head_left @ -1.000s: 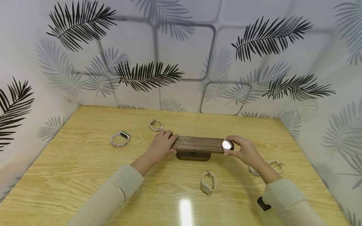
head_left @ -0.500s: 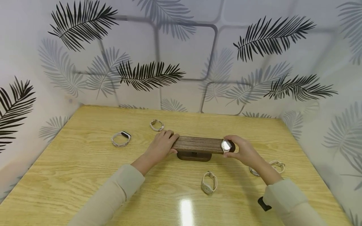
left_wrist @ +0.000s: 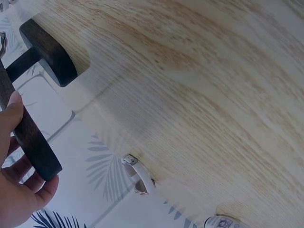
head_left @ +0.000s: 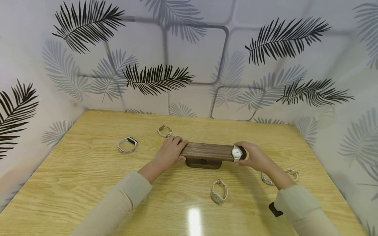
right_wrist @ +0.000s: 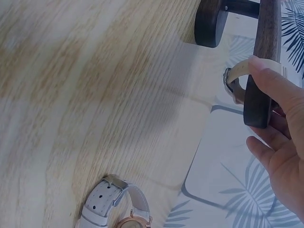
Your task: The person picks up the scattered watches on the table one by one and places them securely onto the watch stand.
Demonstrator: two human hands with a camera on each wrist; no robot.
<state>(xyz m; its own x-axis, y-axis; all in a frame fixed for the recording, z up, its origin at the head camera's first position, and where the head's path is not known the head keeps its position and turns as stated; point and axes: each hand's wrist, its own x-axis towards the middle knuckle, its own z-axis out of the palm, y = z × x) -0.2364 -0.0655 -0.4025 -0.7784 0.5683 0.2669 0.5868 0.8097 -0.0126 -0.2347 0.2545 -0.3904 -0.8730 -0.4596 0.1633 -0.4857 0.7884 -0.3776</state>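
A dark wooden watch stand [head_left: 209,151], a T-shaped bar on a base, stands mid-table. My left hand [head_left: 169,151] grips the bar's left end; in the left wrist view the thumb lies on one side and the fingers curl round the other. Near the right end, a white-faced wristwatch [head_left: 237,153] with a pale strap sits around the bar. My right hand [head_left: 252,156] pinches this watch between thumb and fingers. From the right wrist view, its strap [right_wrist: 241,70] loops round the bar and the buckle hangs at the underside.
Other watches lie about the table: a fitness band [head_left: 127,145] at left, a wristwatch [head_left: 164,131] behind my left hand, another wristwatch [head_left: 217,196] in front, and one [head_left: 267,179] partly behind my right forearm. A black curved object [head_left: 275,209] lies by the right sleeve.
The watch on the bar has turned slightly, so its dial shows where glare covered it before. Both hands keep nearly the same place on the stand.
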